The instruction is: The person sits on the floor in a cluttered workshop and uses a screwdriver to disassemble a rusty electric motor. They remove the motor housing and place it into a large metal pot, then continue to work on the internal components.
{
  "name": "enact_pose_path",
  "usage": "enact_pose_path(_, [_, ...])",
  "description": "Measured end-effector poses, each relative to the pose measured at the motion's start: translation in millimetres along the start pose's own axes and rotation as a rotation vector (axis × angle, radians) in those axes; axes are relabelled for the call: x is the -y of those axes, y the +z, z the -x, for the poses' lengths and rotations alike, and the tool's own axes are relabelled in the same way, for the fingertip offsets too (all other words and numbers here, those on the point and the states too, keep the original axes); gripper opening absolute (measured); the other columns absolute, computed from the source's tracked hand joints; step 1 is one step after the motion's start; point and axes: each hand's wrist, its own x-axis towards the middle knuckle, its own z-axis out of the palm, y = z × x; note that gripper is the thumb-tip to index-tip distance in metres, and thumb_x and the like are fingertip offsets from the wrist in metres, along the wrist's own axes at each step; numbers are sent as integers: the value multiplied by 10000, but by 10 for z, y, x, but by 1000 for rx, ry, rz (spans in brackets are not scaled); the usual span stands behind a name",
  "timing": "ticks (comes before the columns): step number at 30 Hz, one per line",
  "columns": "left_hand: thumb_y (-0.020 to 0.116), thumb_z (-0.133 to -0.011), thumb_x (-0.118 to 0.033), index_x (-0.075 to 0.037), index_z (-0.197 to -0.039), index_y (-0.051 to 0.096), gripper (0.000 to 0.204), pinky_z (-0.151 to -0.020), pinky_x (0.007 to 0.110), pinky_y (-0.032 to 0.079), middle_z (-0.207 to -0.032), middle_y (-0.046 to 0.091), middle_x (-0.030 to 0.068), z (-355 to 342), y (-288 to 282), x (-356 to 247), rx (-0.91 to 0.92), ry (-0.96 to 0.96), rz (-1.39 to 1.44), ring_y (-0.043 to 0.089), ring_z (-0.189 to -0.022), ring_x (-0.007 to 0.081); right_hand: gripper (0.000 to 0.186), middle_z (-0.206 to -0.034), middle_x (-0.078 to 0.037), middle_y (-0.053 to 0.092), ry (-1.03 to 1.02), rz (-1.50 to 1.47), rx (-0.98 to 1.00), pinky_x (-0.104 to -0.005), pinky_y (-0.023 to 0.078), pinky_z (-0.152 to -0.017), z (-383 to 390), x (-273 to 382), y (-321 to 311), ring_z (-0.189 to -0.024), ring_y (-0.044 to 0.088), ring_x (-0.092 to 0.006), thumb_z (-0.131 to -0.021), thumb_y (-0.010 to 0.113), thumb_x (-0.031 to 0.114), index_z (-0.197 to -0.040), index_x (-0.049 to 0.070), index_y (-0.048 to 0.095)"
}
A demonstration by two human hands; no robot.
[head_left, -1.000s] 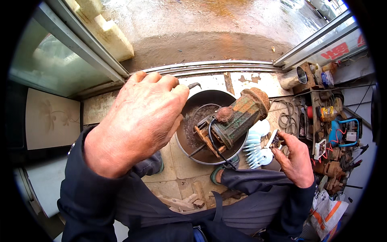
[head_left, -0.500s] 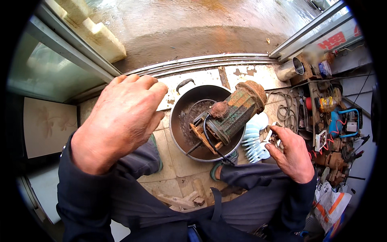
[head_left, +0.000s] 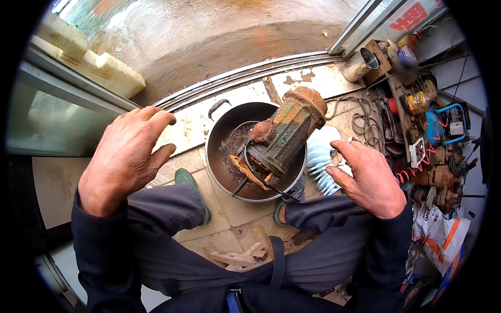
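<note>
A rusty electric motor (head_left: pixel 284 135) with a ribbed, worn green body leans tilted in a dark round pot (head_left: pixel 213 167). Its rusted end rises past the pot's far right rim, and a black cable hangs from its lower end. To the left of the pot, my left hand (head_left: pixel 128 156) hovers with fingers bent and thumb apart, holding nothing. On the other side, my right hand (head_left: pixel 368 180) is raised above my knee, thumb and forefinger spread, also without anything in it. Neither hand touches the motor or pot. Beneath the right fingertips lies a pale blue ribbed item (head_left: pixel 321 161), partly covered.
A metal door track (head_left: pixel 235 73) crosses beyond the pot. Along the right are a steel cylinder (head_left: pixel 360 65), a coiled cable (head_left: pixel 365 122), a blue-handled tool (head_left: pixel 436 128) and a white plastic bag (head_left: pixel 433 235). Wood scraps (head_left: pixel 235 258) lie between my feet.
My left hand has drawn back, lower and away from the pot, its fingers spreading apart. The right hand has risen slightly. The whole view has turned a little; the motor stays in the pot.
</note>
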Motion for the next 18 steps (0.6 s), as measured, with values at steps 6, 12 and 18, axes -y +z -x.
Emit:
enact_pose_path(6, [731, -848, -158, -22, -1140, 649, 332, -920, 452, 499, -1099, 656, 164, -17, -4, -18, 12, -6, 8, 618, -1068, 379, 344, -888, -207, 630, -18, 13, 5, -507, 510, -736, 23, -44, 0, -858, 636, -430, -876, 740, 179, -1139, 5, 603])
enact_pose_path(12, [729, -848, -158, -25, -1127, 646, 320, -909, 455, 500, -1085, 655, 174, -35, -25, -65, 58, -48, 14, 617, -1072, 382, 314, -897, -208, 634, -33, -6, -28, -507, 515, -738, 73, -69, 25, -861, 640, -431, -880, 735, 178, -1103, 4, 599])
enact_pose_path(18, [732, -852, -180, -28, -1128, 651, 325, -902, 463, 507, -1086, 661, 173, -30, 21, -42, 62, -11, -3, 621, -1065, 385, 291, -907, -231, 644, -26, 31, 5, -523, 519, -756, 5, -139, 44, -890, 647, -453, -898, 718, 206, -1055, -11, 604])
